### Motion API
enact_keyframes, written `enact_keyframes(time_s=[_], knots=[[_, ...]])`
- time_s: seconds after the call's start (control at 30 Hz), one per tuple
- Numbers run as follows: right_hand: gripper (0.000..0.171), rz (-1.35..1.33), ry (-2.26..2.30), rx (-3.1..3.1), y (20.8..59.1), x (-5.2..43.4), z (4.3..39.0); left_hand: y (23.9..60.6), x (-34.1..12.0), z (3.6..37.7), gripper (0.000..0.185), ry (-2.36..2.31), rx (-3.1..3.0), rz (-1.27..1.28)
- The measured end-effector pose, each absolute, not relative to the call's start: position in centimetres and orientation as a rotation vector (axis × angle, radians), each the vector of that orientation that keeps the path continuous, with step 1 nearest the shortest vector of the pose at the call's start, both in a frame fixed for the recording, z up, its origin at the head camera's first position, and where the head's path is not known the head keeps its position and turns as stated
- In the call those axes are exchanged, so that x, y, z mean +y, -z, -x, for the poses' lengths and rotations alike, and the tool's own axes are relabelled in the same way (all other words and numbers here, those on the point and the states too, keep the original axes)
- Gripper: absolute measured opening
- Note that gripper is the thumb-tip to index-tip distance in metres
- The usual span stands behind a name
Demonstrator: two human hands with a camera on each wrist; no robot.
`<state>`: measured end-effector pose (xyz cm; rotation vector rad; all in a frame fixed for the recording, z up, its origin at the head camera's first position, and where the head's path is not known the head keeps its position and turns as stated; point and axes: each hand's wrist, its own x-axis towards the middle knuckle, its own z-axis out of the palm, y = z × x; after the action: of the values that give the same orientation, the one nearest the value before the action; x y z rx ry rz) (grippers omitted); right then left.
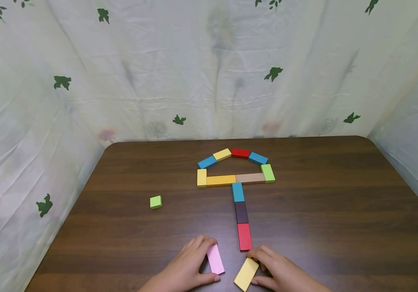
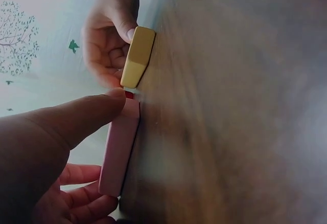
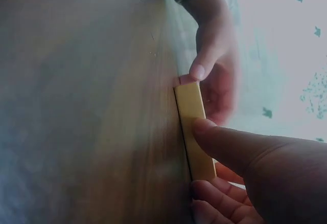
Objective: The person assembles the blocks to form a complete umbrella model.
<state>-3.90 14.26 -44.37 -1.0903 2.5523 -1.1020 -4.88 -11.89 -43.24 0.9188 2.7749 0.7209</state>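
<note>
My left hand [image 1: 188, 265] grips a pink wooden block [image 1: 216, 259] at the table's near side, its fingers at the far end and thumb by the near end. To the right, my right hand [image 1: 279, 269] holds a yellow block [image 1: 246, 275] between thumb and fingers. In the left wrist view, the pink block [image 2: 120, 147] lies under the thumb; the right wrist view has the thumb on the yellow block [image 3: 194, 132]. Just beyond the hands ends a straight line of a red block [image 1: 244, 237], a dark purple block [image 1: 241, 212] and a blue block [image 1: 238, 192].
The line meets a closed outline of coloured blocks, with an orange block [image 1: 221, 180] and a tan block [image 1: 250, 178] along its base. A small green block [image 1: 155, 202] sits alone at left. Behind the wooden table [image 1: 322, 202] hangs a patterned white cloth [image 1: 194, 61].
</note>
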Motion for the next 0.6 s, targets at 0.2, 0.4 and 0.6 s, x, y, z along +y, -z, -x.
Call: enact_keyframes(time_s=[0.2,0.4,0.6], knots=[[0.034,1.102,1.108,2.637,44.36,13.77,3.99,43.06,-11.74,5.28,0.068,-0.676,2.808,-0.984],[0.032,1.117,1.115,2.673,44.44,13.54,4.13,43.03,-11.65,5.43,0.067,-0.643,2.836,-1.022],[0.032,1.090,1.140,2.681,44.59,13.46,4.12,42.85,-11.58,5.35,0.067,-0.625,2.829,-1.015]])
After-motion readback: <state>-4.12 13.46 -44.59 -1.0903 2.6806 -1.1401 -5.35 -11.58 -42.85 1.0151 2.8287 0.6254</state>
